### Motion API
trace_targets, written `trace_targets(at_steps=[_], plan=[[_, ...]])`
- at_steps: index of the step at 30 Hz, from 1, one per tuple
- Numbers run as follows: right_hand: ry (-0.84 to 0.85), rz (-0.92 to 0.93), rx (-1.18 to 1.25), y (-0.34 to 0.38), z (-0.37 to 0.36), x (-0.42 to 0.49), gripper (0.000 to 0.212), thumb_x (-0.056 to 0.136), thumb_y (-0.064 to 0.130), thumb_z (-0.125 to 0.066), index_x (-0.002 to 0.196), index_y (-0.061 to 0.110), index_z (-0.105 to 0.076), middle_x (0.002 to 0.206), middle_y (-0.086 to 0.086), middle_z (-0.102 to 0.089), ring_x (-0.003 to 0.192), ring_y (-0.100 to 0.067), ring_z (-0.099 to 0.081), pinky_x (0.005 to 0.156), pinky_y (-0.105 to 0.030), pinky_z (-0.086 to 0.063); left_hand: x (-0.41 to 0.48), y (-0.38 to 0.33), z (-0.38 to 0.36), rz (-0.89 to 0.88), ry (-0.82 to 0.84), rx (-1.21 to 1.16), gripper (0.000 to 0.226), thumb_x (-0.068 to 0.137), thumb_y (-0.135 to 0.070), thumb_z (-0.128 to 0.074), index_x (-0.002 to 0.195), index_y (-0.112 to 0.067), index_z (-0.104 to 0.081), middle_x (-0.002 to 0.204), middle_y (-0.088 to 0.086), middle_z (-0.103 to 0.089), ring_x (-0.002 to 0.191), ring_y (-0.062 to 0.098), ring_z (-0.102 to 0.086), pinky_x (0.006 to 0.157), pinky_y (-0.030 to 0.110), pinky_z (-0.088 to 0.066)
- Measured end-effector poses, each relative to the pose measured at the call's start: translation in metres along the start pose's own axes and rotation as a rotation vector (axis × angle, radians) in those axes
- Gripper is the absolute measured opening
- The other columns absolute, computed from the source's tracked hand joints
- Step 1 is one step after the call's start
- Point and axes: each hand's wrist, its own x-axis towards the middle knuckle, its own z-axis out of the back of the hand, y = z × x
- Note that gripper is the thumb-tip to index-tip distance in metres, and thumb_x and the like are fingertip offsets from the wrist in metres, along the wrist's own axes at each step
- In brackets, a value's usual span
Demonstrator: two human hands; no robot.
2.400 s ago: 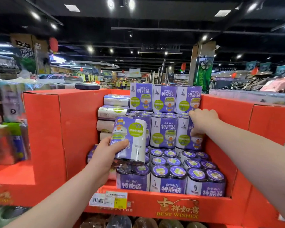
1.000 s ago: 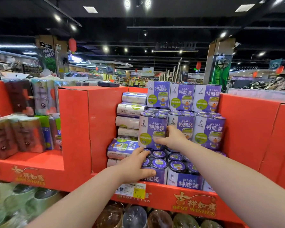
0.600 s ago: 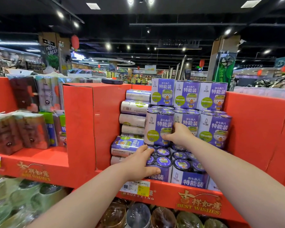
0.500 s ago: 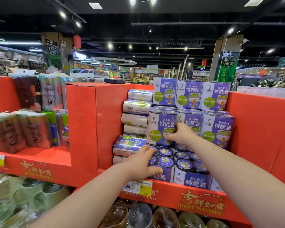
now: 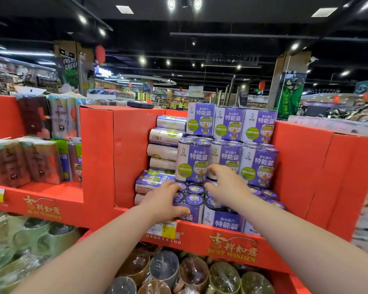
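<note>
Room: supermarket hall, dark ceiling with spotlights along the top of the frame, aisles far back at centre.
Surface: red cardboard display stand across the middle band, "BEST WISHES" on its front lip, lower right.
Change: half a second ago the right hand lay on the middle-tier pack; it now sits lower, at centre. The left hand has kept its place.
Centre compartment: purple roll packs in three stepped tiers, plus a sideways stack at their left.
Left compartment: brown wrapped packs standing at the left edge.
Lower shelf: wrapped cups along the bottom.
Front-left pack: bottom tier, just below centre; left hand grips it, fingers on top, thumb on its face.
Right hand fingers: loose, spread, holding nothing; contact with the middle-tier pack cannot be told.
Price tag: on the lip under the left hand.
</note>
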Motion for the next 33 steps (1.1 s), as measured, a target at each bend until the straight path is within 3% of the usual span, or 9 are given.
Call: trace_targets(at_steps=[4, 8, 15, 23, 29, 33], plan=[[0.003, 0.249, -0.149, 0.004, -0.003, -0.043, 0.034, 0.093, 0.028, -0.05, 0.125, 0.021, -0.055, 0.125, -0.002, -0.057, 0.118, -0.026, -0.052, 0.093, -0.037, -0.044, -0.03, -0.009, -0.017, 0.03, -0.217, -0.014, 0.082, 0.084, -0.048, -0.066, 0.149, -0.021, -0.025, 0.155, -0.001, -0.022, 0.139, 0.02, -0.032, 0.109, 0.032, -0.032], [0.073, 0.387, -0.126, 0.016, -0.027, -0.077, 0.028, 0.091, 0.031, -0.049, 0.114, 0.019, -0.061, 0.116, -0.004, -0.061, 0.112, -0.027, -0.055, 0.091, -0.036, -0.045, -0.073, -0.005, -0.041, 0.077, -0.263, 0.092, 0.08, 0.082, -0.053, -0.06, 0.147, -0.018, -0.029, 0.149, 0.001, -0.03, 0.136, 0.023, -0.035, 0.106, 0.037, -0.036], [0.277, 0.479, -0.072, 0.044, -0.084, -0.131, 0.029, 0.091, 0.03, -0.048, 0.116, 0.023, -0.06, 0.117, -0.002, -0.06, 0.111, -0.028, -0.055, 0.09, -0.036, -0.046, -0.162, 0.012, -0.071, 0.16, -0.069, 0.336, 0.05, 0.087, -0.047, -0.051, 0.129, -0.021, -0.047, 0.133, 0.0, -0.044, 0.121, 0.023, -0.045, 0.096, 0.036, -0.041], [0.43, 0.596, -0.074, 0.105, -0.12, -0.216, 0.028, 0.09, 0.031, -0.046, 0.112, 0.019, -0.058, 0.114, -0.004, -0.06, 0.111, -0.028, -0.054, 0.091, -0.038, -0.046, -0.288, 0.041, -0.082, 0.342, 0.027, 0.23, 0.05, 0.091, -0.043, -0.048, 0.135, -0.02, -0.043, 0.128, 0.002, -0.048, 0.12, 0.025, -0.048, 0.093, 0.038, -0.046], [0.598, 0.678, -0.063, 0.173, -0.161, -0.312, 0.032, 0.091, 0.036, -0.048, 0.12, 0.023, -0.057, 0.121, -0.003, -0.058, 0.117, -0.026, -0.052, 0.094, -0.034, -0.043, -0.431, 0.085, -0.08, 0.541, 0.109, 0.188, 0.048, 0.091, -0.04, -0.051, 0.132, -0.017, -0.045, 0.125, 0.005, -0.049, 0.119, 0.027, -0.049, 0.094, 0.039, -0.047], [0.685, 0.732, -0.073, 0.23, -0.185, -0.379, 0.029, 0.089, 0.032, -0.048, 0.114, 0.021, -0.058, 0.12, -0.004, -0.059, 0.115, -0.027, -0.054, 0.09, -0.034, -0.044, -0.534, 0.113, -0.072, 0.703, 0.119, 0.177, 0.049, 0.091, -0.041, -0.053, 0.133, -0.017, -0.044, 0.129, 0.006, -0.048, 0.122, 0.027, -0.048, 0.095, 0.035, -0.044]])
